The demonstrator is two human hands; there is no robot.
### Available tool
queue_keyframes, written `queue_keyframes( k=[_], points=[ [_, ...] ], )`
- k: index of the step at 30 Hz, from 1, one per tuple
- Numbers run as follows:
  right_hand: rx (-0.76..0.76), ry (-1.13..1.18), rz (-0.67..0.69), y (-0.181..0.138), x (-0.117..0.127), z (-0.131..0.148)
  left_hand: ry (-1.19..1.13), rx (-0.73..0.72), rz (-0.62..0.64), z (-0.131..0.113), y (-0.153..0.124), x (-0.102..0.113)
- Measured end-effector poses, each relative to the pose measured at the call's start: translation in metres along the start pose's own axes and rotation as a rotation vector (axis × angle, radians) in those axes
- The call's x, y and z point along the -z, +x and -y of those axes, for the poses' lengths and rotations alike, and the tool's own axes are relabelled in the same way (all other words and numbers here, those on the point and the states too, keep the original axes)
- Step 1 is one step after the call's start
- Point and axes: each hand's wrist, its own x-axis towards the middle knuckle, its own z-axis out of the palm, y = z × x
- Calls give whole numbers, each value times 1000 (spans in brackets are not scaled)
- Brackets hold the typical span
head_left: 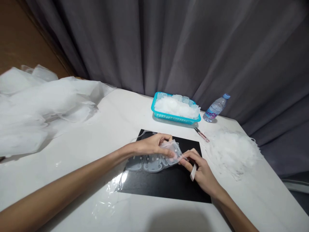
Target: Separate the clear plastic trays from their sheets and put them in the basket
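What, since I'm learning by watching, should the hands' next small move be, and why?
Probably a light tug by the right hand at the edge of the translucent, white-dotted plastic piece, while the left hand steadies it: the left thumb presses on the piece, the right fingertips are at its edge, and a narrow whitish strip sticks out from the right hand.

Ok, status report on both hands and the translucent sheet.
Left hand holds translucent sheet over black mat. Right hand closed at sheet's edge; pinch unclear. Snips off the mat, apart from hands.
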Motion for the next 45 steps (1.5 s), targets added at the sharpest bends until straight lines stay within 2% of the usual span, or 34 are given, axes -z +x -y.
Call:
queue_keyframes(
  k=[5,9,12,15,18,21,24,27,29,33,38,41,43,45],
  points=[
    [41,-51,-59,0,-4,-1,-16,-39,-21,-2,-1,-1],
    [103,-80,-78,0,-5,-2,-1,4,14,-3,-2,-6],
    [129,-150,-140,1,-8,-3,6,28,24,-3,-2,-10],
    [131,-252,-194,5,-11,-7,-64,86,85,-4,-4,-11],
    [109,-326,-225,9,-7,-13,-113,149,201,-8,-6,-10],
    [45,-291,-96,9,6,-16,-26,131,259,-12,-7,-7],
    [55,-191,108,6,20,-9,77,67,201,-15,-7,-5],
    [100,-71,209,4,23,2,105,29,168,-15,-6,-6],
    [76,4,174,4,18,6,117,11,171,-14,-5,-7],
    [-67,119,33,5,5,4,150,-18,133,-8,-3,-7],
    [-75,231,92,5,12,1,113,-34,109,-3,-2,-9],
    [-58,158,70,5,14,0,79,-24,84,-5,-3,-13],
    [-20,37,-18,6,10,-3,30,9,94,-8,-5,-18],
    [27,-104,-141,7,5,-7,-50,64,158,-10,-7,-23]
  ],
)
